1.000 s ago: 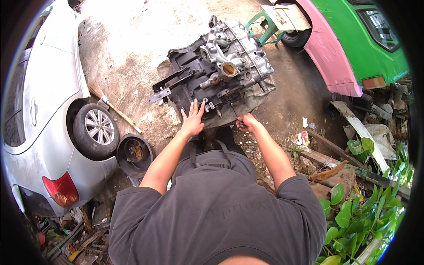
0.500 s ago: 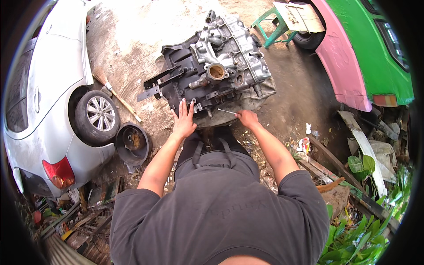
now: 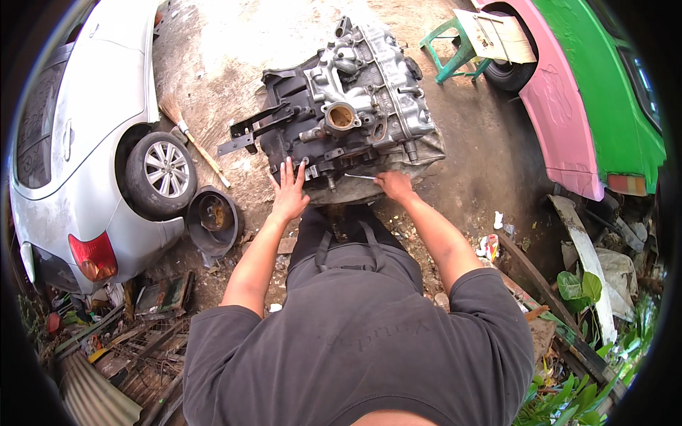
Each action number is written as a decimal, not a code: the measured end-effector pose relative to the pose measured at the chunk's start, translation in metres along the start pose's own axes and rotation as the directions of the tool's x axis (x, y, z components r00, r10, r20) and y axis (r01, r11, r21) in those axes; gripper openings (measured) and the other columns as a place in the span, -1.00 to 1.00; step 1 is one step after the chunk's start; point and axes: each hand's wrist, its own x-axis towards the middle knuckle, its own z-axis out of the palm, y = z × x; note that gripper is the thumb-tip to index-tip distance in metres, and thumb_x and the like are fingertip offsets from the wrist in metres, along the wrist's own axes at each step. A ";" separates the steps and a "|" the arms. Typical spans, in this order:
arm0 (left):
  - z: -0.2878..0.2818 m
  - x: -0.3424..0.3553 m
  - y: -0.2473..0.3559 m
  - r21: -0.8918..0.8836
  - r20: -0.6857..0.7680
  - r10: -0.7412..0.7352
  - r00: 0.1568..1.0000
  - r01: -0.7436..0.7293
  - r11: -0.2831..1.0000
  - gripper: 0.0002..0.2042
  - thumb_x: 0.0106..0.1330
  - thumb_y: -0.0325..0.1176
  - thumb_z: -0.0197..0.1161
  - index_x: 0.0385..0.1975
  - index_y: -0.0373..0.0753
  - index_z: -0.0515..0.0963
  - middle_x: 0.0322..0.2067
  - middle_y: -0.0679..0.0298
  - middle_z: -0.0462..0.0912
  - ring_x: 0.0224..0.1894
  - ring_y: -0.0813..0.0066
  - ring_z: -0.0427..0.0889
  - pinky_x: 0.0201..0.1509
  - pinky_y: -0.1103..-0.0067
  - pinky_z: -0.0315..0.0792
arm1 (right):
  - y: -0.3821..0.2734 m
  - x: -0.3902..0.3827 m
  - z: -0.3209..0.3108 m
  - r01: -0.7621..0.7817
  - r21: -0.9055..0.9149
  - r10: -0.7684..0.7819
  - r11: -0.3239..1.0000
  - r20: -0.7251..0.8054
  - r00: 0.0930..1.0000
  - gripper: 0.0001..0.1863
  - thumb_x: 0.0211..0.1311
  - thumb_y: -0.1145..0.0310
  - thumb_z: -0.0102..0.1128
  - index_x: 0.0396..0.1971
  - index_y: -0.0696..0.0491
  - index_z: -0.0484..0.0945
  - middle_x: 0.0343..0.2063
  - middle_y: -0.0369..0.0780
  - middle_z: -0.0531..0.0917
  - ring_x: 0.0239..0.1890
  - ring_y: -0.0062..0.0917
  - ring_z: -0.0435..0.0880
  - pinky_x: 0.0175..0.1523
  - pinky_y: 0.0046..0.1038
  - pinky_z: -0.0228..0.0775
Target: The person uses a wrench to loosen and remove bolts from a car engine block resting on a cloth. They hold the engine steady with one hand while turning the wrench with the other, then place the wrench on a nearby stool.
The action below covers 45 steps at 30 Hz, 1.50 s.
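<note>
A car engine [image 3: 376,92] of bare silver and black metal lies before me on a grey cloth [image 3: 398,170]. My left hand [image 3: 289,197] has its fingers stretched out, the tips resting against the engine's near edge, left of centre. In my right hand [image 3: 395,186] is a slim silver wrench [image 3: 362,177], gripped by its right end. It points left along the near side of the engine, just over the cloth. Whether its far tip touches a bolt is too small to tell. A round open port [image 3: 342,117] faces up on the engine.
A silver car [image 3: 78,142] stands at left, with a broom [image 3: 199,151] and a black basin [image 3: 214,226] by its wheel. At far right are a green stool [image 3: 455,60] and a pink and green vehicle [image 3: 568,121]. Planks [image 3: 586,255] and scrap lie around me.
The view has shifted slightly. My right hand and the wrench sit a little farther left, with the wrench lying flatter. My left hand stays against the engine edge.
</note>
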 end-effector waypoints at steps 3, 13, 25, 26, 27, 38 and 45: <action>0.002 0.000 -0.002 0.001 -0.042 0.037 0.998 -0.037 0.999 0.05 0.03 -0.31 0.31 0.50 -0.04 -0.28 0.48 -0.05 -0.47 0.52 -0.10 -0.42 0.42 -0.18 -0.32 | -0.002 0.002 0.004 0.032 -0.002 -0.032 0.999 -0.024 0.999 -0.64 0.32 -0.05 0.03 -0.11 -0.21 0.67 -0.10 -0.22 0.65 0.08 -0.24 0.56 0.13 0.12 0.26; 0.002 0.001 -0.005 -0.018 -0.023 0.040 0.999 -0.040 0.999 0.02 0.07 -0.29 0.33 0.50 0.02 -0.22 0.48 -0.02 -0.47 0.52 -0.08 -0.41 0.44 -0.15 -0.36 | -0.005 -0.001 0.006 0.058 0.016 -0.056 0.998 -0.111 0.992 -0.62 0.33 -0.05 0.01 -0.15 -0.14 0.67 -0.15 -0.19 0.65 0.05 -0.22 0.56 0.08 0.03 0.31; 0.000 0.002 -0.006 -0.031 0.005 0.044 0.999 -0.044 0.999 0.02 0.06 -0.29 0.29 0.50 0.03 -0.27 0.48 -0.01 -0.49 0.52 -0.08 -0.43 0.41 -0.19 -0.33 | -0.012 0.008 0.017 -0.052 -0.091 0.031 0.994 -0.213 0.976 -0.60 0.32 -0.05 0.04 -0.15 -0.08 0.67 -0.11 -0.17 0.62 0.02 -0.22 0.56 0.06 -0.06 0.33; 0.000 0.001 -0.007 -0.025 0.009 0.044 0.999 -0.044 0.999 0.03 0.06 -0.29 0.28 0.50 0.03 -0.29 0.48 -0.01 -0.49 0.52 -0.08 -0.44 0.41 -0.19 -0.32 | -0.013 0.008 0.015 -0.083 -0.104 0.060 0.991 -0.205 0.977 -0.59 0.30 -0.06 0.06 -0.15 -0.07 0.68 -0.12 -0.17 0.62 0.03 -0.23 0.55 0.06 -0.07 0.33; -0.001 0.001 -0.007 -0.034 0.011 0.050 0.999 -0.050 0.998 0.03 0.06 -0.29 0.28 0.50 0.02 -0.29 0.48 -0.01 -0.49 0.52 -0.08 -0.44 0.41 -0.19 -0.34 | -0.013 0.008 0.012 -0.078 -0.120 0.049 0.990 -0.225 0.973 -0.59 0.28 -0.06 0.09 -0.16 -0.07 0.68 -0.13 -0.18 0.63 0.03 -0.24 0.55 0.06 -0.09 0.33; -0.002 0.000 -0.010 -0.070 -0.002 0.094 0.996 -0.093 0.993 0.03 0.08 -0.28 0.31 0.50 0.04 -0.28 0.48 -0.03 -0.51 0.51 -0.10 -0.45 0.41 -0.20 -0.39 | -0.036 -0.027 -0.025 -0.029 0.162 0.091 0.986 -0.394 0.914 -0.70 0.13 0.15 0.29 -0.24 0.02 0.69 -0.22 -0.12 0.69 -0.12 -0.18 0.66 -0.03 -0.18 0.47; 0.001 0.001 -0.015 -0.095 -0.037 0.139 0.990 -0.142 0.985 0.02 0.08 -0.29 0.31 0.50 0.08 -0.27 0.48 -0.02 -0.47 0.51 -0.13 -0.41 0.40 -0.22 -0.37 | -0.112 -0.045 -0.017 0.220 0.450 0.039 0.866 -0.498 0.866 -0.80 0.12 0.32 0.25 -0.30 0.11 0.66 -0.37 -0.04 0.69 -0.25 -0.19 0.70 -0.12 -0.31 0.51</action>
